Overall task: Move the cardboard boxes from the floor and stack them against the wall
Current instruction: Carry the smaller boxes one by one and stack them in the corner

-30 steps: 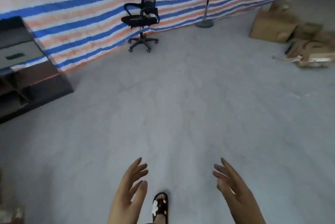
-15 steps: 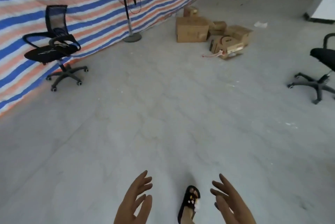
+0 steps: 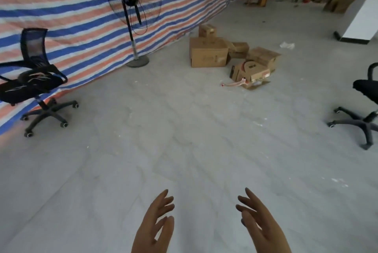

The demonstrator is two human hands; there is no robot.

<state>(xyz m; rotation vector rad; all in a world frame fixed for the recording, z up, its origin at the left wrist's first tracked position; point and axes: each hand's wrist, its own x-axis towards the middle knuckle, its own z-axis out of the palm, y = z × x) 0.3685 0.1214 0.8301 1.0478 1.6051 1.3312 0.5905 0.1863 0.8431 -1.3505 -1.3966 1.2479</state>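
Several brown cardboard boxes lie in a loose cluster on the grey floor ahead, near the striped tarp wall [image 3: 77, 17]. The biggest box [image 3: 208, 53] stands upright, a small box [image 3: 207, 30] sits behind it, and a tipped, torn box [image 3: 250, 71] lies in front with loose flaps. Two more boxes [image 3: 262, 57] rest between them. My left hand [image 3: 156, 224] and my right hand [image 3: 259, 224] are raised at the bottom of the view, fingers straight, holding nothing, far from the boxes.
A standing fan [image 3: 133, 15] is by the tarp, left of the boxes. One black office chair [image 3: 34, 81] stands at the left, another [image 3: 366, 105] at the right edge. More cardboard [image 3: 337, 4] lies along the far wall. A white pillar [image 3: 362, 15] rises at the right.
The view has swung right and moved forward: the boxes have come from the right edge toward the centre and look closer. The sandalled foot has left the view. Both hands stay raised and empty.
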